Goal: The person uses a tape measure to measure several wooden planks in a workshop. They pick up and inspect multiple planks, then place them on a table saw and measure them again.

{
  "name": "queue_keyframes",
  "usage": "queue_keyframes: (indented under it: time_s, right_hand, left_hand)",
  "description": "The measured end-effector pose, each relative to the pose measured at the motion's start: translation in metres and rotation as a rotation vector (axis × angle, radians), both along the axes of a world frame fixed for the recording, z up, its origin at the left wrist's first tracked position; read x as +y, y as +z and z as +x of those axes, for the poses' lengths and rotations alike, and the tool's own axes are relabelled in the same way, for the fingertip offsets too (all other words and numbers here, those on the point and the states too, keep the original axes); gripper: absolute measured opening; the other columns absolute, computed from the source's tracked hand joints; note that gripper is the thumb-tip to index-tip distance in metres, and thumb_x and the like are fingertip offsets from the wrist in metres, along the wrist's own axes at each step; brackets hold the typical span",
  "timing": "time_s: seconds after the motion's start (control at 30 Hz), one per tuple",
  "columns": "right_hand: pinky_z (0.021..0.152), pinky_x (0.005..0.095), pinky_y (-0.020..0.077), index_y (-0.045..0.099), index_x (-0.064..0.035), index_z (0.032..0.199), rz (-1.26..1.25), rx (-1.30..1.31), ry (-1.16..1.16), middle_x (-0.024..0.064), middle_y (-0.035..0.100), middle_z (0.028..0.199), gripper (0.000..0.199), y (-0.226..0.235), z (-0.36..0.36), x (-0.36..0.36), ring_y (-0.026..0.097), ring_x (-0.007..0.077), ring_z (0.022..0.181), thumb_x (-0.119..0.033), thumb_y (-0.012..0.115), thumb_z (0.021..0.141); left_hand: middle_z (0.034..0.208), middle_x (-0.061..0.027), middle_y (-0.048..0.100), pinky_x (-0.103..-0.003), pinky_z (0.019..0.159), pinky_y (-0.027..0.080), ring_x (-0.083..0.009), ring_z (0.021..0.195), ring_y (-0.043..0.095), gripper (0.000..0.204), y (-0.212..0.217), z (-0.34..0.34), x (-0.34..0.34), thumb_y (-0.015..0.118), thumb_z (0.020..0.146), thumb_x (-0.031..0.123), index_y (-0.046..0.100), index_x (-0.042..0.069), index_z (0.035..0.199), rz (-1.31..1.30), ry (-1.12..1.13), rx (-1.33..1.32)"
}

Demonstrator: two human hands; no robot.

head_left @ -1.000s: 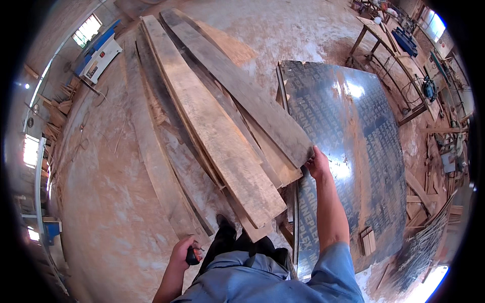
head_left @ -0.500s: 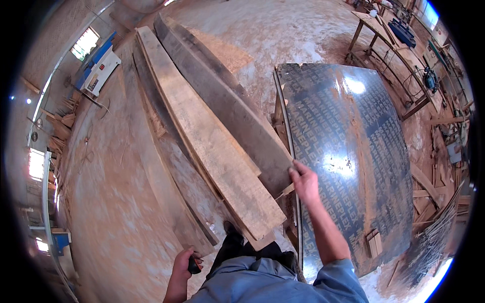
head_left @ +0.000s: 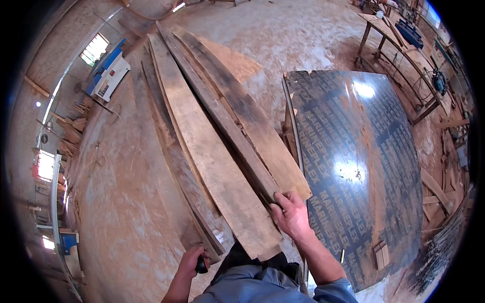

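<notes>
My right hand point(head_left: 291, 214) is closed on the near end of a dark brown plank point(head_left: 228, 123), which stands tilted on its edge. To its right lies a wide plank point(head_left: 262, 136) with a pale near end and a darkened middle. On the left a broad pale board point(head_left: 212, 161) runs lengthwise, its near end close to my waist. My left hand point(head_left: 192, 261) is low down, fingers wrapped round a small black object point(head_left: 202, 264) whose kind I cannot make out. Beside that hand is the near end of another long board point(head_left: 194, 233).
A dark printed sheet panel point(head_left: 353, 202) lies raised at my right, with small wood blocks point(head_left: 381, 254) on it. A workbench point(head_left: 394, 40) with tools stands far right. A blue and white machine point(head_left: 110, 76) stands far left. Thin rods point(head_left: 439, 262) are piled at lower right.
The dark plank has turned from its broad face up onto its edge, uncovering more of the plank to its right. My right hand has moved left and nearer to me with it.
</notes>
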State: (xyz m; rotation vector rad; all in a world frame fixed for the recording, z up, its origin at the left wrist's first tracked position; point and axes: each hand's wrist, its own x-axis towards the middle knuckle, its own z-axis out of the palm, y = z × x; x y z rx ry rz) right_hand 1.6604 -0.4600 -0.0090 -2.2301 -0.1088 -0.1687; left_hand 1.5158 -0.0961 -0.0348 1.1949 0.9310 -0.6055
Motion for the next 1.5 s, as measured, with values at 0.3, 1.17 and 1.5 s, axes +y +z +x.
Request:
queue_keyframes:
  time_s: [0.3,1.17,1.5]
  right_hand:
    - [0.076,0.0423,0.0506,0.060,-0.0012,0.113,-0.048,0.041,0.045,0.0206,0.058,0.099,0.038,0.001,0.002,0.000,0.060,0.0370,0.089,-0.016,0.070,0.080]
    - [0.069,0.0317,0.0489,0.067,0.0008,0.107,0.150,0.206,-0.411,0.0081,0.069,0.088,0.031,-0.111,0.149,-0.215,0.064,0.0180,0.076,-0.025,0.056,0.093]
    - [0.089,0.0486,0.0469,0.070,-0.0038,0.095,-0.678,0.364,-0.151,0.0229,0.067,0.100,0.045,-0.102,0.161,-0.217,0.060,0.0418,0.100,-0.044,0.049,0.092]
  left_hand:
    - [0.083,-0.0121,0.061,-0.032,0.049,0.052,-0.0180,0.058,0.061,0.027,0.018,0.029,-0.039,0.052,0.096,0.022,0.052,0.001,0.114,0.002,-0.101,-0.047]
    - [0.085,-0.0129,0.064,-0.038,0.054,0.056,-0.0218,0.065,0.064,0.024,0.005,-0.058,0.004,0.053,0.095,0.025,0.054,0.002,0.103,0.105,0.024,0.048]
    - [0.087,-0.0106,0.064,-0.035,0.055,0.055,-0.0182,0.064,0.062,0.025,0.008,-0.014,-0.018,0.053,0.096,0.028,0.055,0.005,0.106,0.095,-0.067,0.022]
